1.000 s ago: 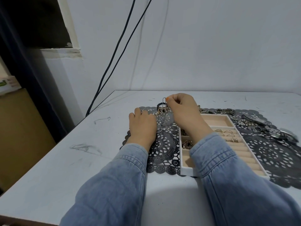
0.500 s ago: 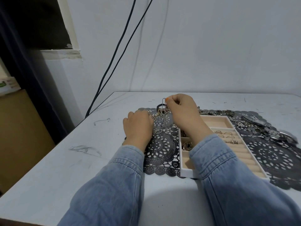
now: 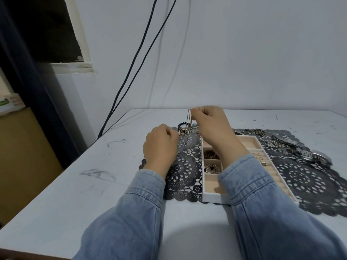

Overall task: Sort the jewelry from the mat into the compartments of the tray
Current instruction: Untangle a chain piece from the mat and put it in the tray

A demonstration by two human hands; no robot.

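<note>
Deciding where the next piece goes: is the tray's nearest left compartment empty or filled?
Empty where visible: the nearest left compartment shows only bare beige lining, though the sleeve covers its right part.

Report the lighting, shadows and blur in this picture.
Head view: dim, even, bluish light, no glare; a soft shadow falls on the table between the sleeves; the watches at the mat's right edge are smeared; the thin chain pinched by the right hand is barely resolved.

Black mat had lacy cut-out rosettes. White-rimmed tray was beige inside. Both sleeves were faded blue denim. Pale grey table showed dark scuffs. Silver chain; orange thumbnail on right hand.
</note>
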